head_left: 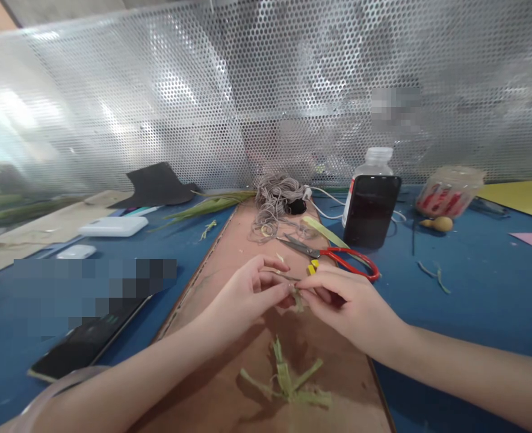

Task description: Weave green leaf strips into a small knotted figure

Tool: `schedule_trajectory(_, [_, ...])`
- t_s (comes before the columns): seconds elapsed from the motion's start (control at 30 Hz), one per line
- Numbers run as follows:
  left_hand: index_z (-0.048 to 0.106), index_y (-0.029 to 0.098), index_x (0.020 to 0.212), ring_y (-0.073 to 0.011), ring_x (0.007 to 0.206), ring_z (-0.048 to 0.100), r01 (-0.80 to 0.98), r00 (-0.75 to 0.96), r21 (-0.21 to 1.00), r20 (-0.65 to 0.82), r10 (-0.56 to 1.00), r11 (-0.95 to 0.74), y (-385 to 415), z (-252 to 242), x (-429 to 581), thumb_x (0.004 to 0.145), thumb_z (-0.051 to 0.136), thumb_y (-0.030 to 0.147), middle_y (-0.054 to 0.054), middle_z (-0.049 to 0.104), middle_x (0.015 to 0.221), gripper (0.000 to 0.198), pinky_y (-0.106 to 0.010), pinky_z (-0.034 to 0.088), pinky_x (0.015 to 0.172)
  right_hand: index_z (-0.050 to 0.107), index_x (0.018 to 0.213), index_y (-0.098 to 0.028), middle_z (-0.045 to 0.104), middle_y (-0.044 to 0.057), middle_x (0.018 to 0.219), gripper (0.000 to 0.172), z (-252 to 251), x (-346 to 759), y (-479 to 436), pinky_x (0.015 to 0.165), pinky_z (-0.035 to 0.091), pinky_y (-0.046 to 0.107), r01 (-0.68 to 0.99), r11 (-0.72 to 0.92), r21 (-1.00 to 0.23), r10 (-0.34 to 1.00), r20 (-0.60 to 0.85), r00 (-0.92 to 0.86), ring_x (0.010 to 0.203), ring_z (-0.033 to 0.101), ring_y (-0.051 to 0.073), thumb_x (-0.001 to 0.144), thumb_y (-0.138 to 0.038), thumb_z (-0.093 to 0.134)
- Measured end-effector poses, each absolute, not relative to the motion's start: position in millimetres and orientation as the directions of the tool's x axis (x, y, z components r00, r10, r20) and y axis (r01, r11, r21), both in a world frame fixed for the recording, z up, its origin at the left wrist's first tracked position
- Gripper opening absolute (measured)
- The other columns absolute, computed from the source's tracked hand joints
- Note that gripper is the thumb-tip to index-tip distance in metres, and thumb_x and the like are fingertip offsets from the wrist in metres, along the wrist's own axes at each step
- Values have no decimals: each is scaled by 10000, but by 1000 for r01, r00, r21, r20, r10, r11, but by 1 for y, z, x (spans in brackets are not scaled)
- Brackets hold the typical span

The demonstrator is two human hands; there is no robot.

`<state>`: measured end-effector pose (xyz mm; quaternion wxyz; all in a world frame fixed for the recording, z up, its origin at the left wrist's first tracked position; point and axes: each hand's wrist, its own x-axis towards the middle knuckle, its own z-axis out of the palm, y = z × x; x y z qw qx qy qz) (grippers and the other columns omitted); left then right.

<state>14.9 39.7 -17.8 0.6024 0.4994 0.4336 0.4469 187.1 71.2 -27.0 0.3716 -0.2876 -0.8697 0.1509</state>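
Over a brown stitched mat, my left hand (259, 285) and my right hand (345, 297) meet fingertip to fingertip. Both pinch a small pale green leaf strip (298, 299), whose loose end hangs below the fingers. A thin strand runs between the fingers of my left hand; its kind is unclear. On the mat below my hands lies a figure-like bundle of knotted green leaf strips (284, 380). Just beyond my right hand rest scissors (351, 263) with red handles, blades apart, beside a small yellow object (313, 267).
Tangled grey cord (277, 198) lies at the mat's far end, near long green leaves (212, 205). A phone (372, 210) leans on a clear bottle (378, 157) at right, before a jar (451, 191). At left are a dark phone (98, 331) and a white case (114, 226). Perforated metal (248, 78) stands behind.
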Motion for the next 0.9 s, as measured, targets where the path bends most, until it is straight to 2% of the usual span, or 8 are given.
schedule_trajectory(0.13, [459, 158, 947, -117, 633, 606, -118, 206, 987, -84, 975, 110, 41, -19, 15, 730, 632, 184, -5, 651, 733, 278, -260, 446, 646, 633, 766, -130, 419, -38, 543, 111, -28, 186, 71, 460, 324, 191, 384, 802, -458, 596, 572, -564, 486, 401, 79, 765, -98, 526])
schedule_trajectory(0.33, [467, 166, 929, -140, 700, 625, -24, 179, 996, -82, 980, 88, 43, -17, 13, 688, 660, 167, -3, 668, 744, 308, -289, 444, 711, 633, 799, -137, 447, -27, 564, 110, -27, 187, 70, 485, 342, 202, 407, 793, -454, 608, 538, -584, 516, 422, 92, 784, -128, 525])
schedule_trajectory(0.57, [457, 162, 980, -137, 715, 608, -42, 186, 994, -93, 978, 102, 43, -17, 13, 708, 643, 177, -12, 651, 778, 330, -284, 433, 711, 640, 815, -145, 446, -30, 556, 127, -26, 188, 70, 474, 338, 200, 416, 773, -479, 631, 513, -582, 509, 418, 90, 795, -133, 516])
schedule_trajectory(0.7, [436, 166, 1041, -145, 760, 596, -11, 243, 997, -77, 967, 82, 40, -17, 14, 684, 663, 148, -26, 645, 832, 424, -280, 427, 713, 639, 806, -147, 409, -41, 536, 127, -26, 188, 70, 449, 322, 195, 416, 758, -502, 650, 527, -548, 484, 393, 84, 781, -128, 515])
schedule_trajectory(0.9, [423, 157, 1049, -132, 710, 594, -18, 239, 995, -86, 967, 93, 39, -17, 16, 709, 645, 172, -7, 641, 763, 406, -290, 425, 727, 628, 803, -149, 434, -37, 544, 119, -26, 188, 70, 468, 336, 198, 400, 777, -486, 627, 537, -565, 499, 401, 86, 785, -135, 510])
